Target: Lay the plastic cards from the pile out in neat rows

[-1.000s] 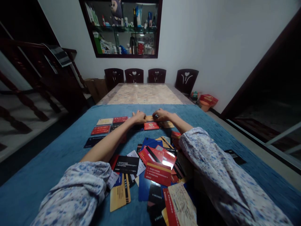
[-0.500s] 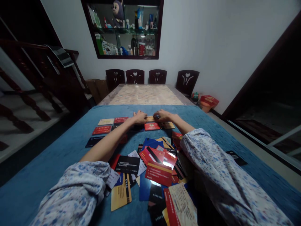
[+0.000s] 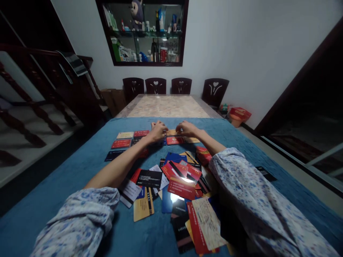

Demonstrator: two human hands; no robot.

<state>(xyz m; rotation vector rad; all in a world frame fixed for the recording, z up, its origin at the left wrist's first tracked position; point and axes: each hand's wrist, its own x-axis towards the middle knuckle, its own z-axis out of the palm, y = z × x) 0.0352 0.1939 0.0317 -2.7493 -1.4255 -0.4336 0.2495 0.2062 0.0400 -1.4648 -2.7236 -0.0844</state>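
At the far part of the blue cloth, my left hand [image 3: 158, 131] and my right hand [image 3: 186, 127] pinch a yellow card [image 3: 171, 132] from its two sides. The card lies just behind a red card [image 3: 175, 140] in the laid-out rows. Under my right wrist is another gold card [image 3: 192, 140]. To the left are a cream card [image 3: 125, 135] and red cards [image 3: 121, 144], with a dark card [image 3: 114, 156] in front. A loose, overlapping heap of cards [image 3: 182, 189] spreads between my forearms.
A black card [image 3: 266, 173] lies alone on the right of the blue cloth [image 3: 66, 185]. Beyond the cloth is the marbled tabletop [image 3: 171, 106], with dark chairs [image 3: 155, 86] behind. Stair railings stand at the left.
The view has shifted slightly, so the cards and table appear a little to the right and higher. Both hands stay at the yellow card.
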